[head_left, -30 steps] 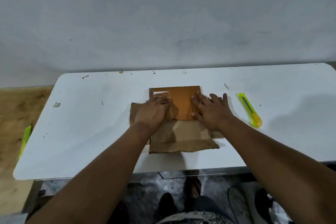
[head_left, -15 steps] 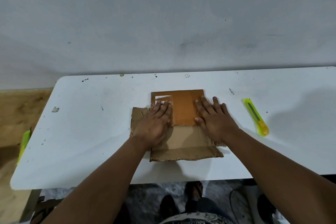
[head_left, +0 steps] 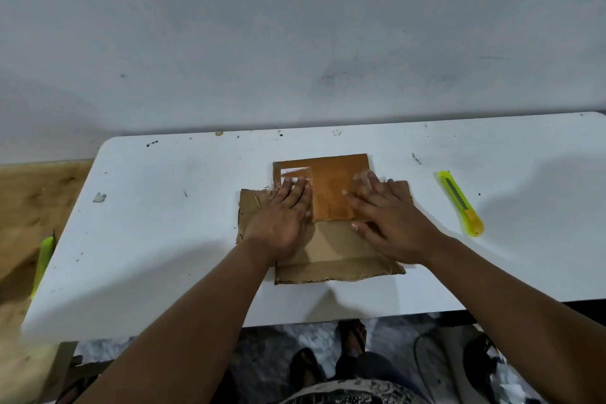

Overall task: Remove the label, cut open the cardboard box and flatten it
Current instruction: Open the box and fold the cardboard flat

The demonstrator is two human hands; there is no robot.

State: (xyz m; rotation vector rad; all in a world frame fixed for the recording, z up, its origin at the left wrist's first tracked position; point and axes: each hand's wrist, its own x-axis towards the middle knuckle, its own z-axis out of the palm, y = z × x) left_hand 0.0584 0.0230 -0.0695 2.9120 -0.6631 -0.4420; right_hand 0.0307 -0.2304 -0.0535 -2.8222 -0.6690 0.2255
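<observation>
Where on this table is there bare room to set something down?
Widest bare patch: the white table left of the cardboard box. Another lies right of the yellow box cutter. A narrower strip runs behind the cardboard. The centre is crowded: left hand and right hand press the cardboard.

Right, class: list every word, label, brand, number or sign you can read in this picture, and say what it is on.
None can be read.
Flattened cardboard box: no print visible; the pale patch at its far left corner is blank.
Yellow utility knife: no legible marking.
White table: only specks and scuffs.
</observation>
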